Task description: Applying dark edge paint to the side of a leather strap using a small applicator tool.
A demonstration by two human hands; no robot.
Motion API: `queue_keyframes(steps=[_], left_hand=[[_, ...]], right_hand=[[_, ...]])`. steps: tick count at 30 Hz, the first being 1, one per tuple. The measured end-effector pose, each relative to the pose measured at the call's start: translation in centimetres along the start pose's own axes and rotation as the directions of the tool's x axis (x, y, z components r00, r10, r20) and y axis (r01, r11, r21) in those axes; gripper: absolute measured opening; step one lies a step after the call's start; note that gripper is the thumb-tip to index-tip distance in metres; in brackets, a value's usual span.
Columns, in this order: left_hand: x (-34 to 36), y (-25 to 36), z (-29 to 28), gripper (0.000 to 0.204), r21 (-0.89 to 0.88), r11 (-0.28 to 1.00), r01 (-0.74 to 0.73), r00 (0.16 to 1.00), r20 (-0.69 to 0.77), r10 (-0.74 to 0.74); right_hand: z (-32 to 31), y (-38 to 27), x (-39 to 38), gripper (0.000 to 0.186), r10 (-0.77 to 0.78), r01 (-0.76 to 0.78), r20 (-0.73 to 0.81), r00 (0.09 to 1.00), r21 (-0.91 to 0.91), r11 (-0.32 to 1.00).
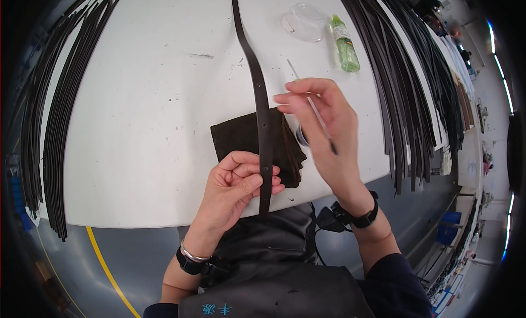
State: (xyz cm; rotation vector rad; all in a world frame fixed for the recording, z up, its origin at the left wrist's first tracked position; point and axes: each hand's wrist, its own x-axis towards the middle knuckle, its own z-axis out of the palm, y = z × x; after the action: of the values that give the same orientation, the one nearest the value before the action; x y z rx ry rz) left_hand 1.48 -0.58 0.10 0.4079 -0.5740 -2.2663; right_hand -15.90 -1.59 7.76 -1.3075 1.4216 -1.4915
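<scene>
Head view, looking down: a dark strap [251, 52] with a row of small holes runs from the upper edge of the view across the white tabletop [137, 148] and over a dark folded cloth [235, 134], its lower end by the tabletop's near edge. The left hand [233, 189] is clamped on the strap near that end, thumb at the front, fingers passing behind it with their tips showing on the other side. The right hand [339, 121], slightly blurred, is closed around a thin pale stick [314, 111] with a dark tip; the stick slants down past the palm and lies apart from the strap. A small round container [301, 136] shows partly behind the right hand, just beside the cloth. Farther back stand or lie a clear plastic cup [308, 23] and a green bottle [345, 47], close together. Long bundles of dark strips [76, 115] lie along the left side, and more strips [394, 99] along the right. Both wrists wear black bands [366, 213]; the left also carries a silver bracelet [193, 256], and a black apron [263, 236] covers the lap
</scene>
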Motion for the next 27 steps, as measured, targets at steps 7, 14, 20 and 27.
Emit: queue_keyframes(steps=[7, 14, 20, 27], left_hand=[[-0.7, 0.2, -0.2, 0.028, 0.044, 0.998, -0.037, 0.997, -0.063, 0.04], [-0.3, 0.0, -0.2, 0.028, 0.05, 0.997, -0.051, 0.997, -0.06, 0.054], [-0.4, -0.1, -0.3, 0.029, 0.046, 0.998, -0.052, 0.996, -0.067, 0.055], [-0.4, -0.1, -0.3, 0.03, 0.043, 0.998, -0.055, 0.996, -0.061, 0.057]], right_hand=[[-5.1, -0.2, -2.4, 0.029, -0.104, 0.109, 0.033, 0.994, -0.327, 0.939], [-5.8, 2.2, -2.2, 0.025, -0.346, 0.383, 0.201, 0.916, -0.693, 0.611], [-6.0, 2.8, -2.2, 0.021, -0.328, 0.382, 0.225, 0.918, -0.726, 0.571], [-5.9, 3.1, -2.1, 0.02, -0.319, 0.388, 0.244, 0.916, -0.74, 0.549]])
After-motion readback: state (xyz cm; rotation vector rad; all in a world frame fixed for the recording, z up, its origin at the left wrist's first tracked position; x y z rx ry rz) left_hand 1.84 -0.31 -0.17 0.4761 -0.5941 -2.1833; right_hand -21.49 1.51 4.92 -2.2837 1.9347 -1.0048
